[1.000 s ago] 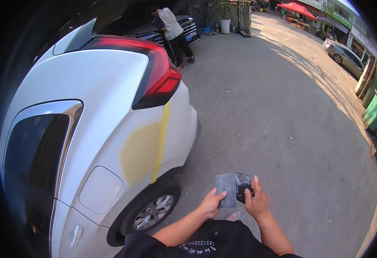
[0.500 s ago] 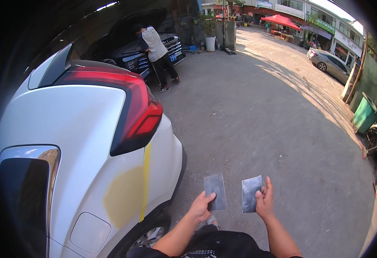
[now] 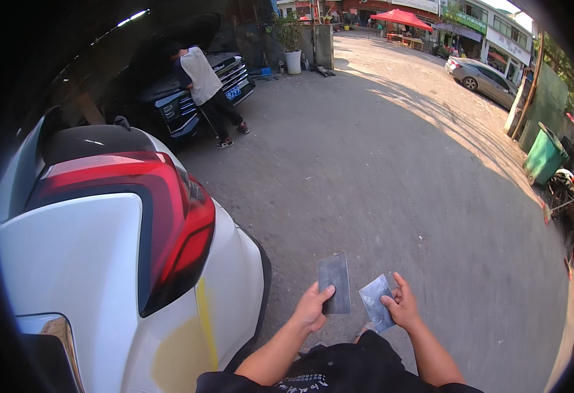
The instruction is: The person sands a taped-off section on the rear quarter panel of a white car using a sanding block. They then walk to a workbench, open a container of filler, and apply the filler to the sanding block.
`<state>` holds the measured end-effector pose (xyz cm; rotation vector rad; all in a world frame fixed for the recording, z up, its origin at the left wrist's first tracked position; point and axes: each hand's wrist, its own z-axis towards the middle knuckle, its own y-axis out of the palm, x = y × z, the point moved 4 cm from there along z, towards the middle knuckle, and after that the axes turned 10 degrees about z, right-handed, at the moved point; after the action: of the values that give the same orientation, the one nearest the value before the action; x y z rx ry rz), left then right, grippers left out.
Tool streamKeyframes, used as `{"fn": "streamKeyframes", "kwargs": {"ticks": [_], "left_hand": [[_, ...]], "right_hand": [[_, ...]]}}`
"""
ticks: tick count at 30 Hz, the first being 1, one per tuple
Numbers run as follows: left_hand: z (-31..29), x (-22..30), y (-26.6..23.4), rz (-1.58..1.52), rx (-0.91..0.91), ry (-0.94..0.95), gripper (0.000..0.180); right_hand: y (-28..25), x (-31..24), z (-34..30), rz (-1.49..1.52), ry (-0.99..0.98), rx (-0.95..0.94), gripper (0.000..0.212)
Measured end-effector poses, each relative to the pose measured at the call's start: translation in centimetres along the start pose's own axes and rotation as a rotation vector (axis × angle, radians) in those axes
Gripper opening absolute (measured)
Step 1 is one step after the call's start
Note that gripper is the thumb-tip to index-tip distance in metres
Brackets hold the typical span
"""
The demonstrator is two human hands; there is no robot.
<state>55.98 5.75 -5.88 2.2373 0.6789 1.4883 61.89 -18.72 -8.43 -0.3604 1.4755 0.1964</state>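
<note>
My left hand grips a flat, dark grey rectangular plate, thumb on its upper face. A second plate, lighter and with pale smears, is tilted in my right hand, pinched under the thumb while a finger stretches past its edge. Both plates are held apart above the ground in front of me. To my left stands the rear corner of a white car. On its panel below the red tail light are a dull yellowish patch and a strip of yellow tape.
Ahead on the left, a person leans over a dark car with its hood up. A potted plant is beyond. On the right are a green bin and piled parts; a grey car is parked farther off.
The view has turned right and nearer the car's tail. The right plate has tilted and come closer to the left one. Both hands still hold their plates.
</note>
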Motion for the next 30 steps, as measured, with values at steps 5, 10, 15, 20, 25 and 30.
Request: {"fn": "streamKeyframes", "kwargs": {"ticks": [5,10,15,20,25,30], "left_hand": [[7.2,2.3,1.1,0.232,0.231,0.347,0.028],[13.6,3.5,5.7,1.280,0.187,0.505,0.029],[21.5,6.4,7.4,0.504,0.216,0.456,0.024],[27.0,10.9,8.2,0.189,0.272,0.307,0.023],[30.4,13.1,2.7,0.136,0.491,0.185,0.042],[38.6,18.3,-2.7,0.487,0.407,0.214,0.052]], "right_hand": [[-0.4,-0.3,5.6,0.354,0.187,-0.023,0.071],[-6.2,-3.8,21.5,0.481,-0.030,0.131,0.064],[-11.9,-6.7,30.3,0.433,-0.081,0.005,0.064],[-11.3,-1.8,35.2,0.207,-0.011,-0.146,0.062],[-7.7,-0.7,40.3,0.227,0.054,-0.288,0.065],[-4.6,-2.2,49.1,-0.096,0.011,-0.485,0.067]]}}
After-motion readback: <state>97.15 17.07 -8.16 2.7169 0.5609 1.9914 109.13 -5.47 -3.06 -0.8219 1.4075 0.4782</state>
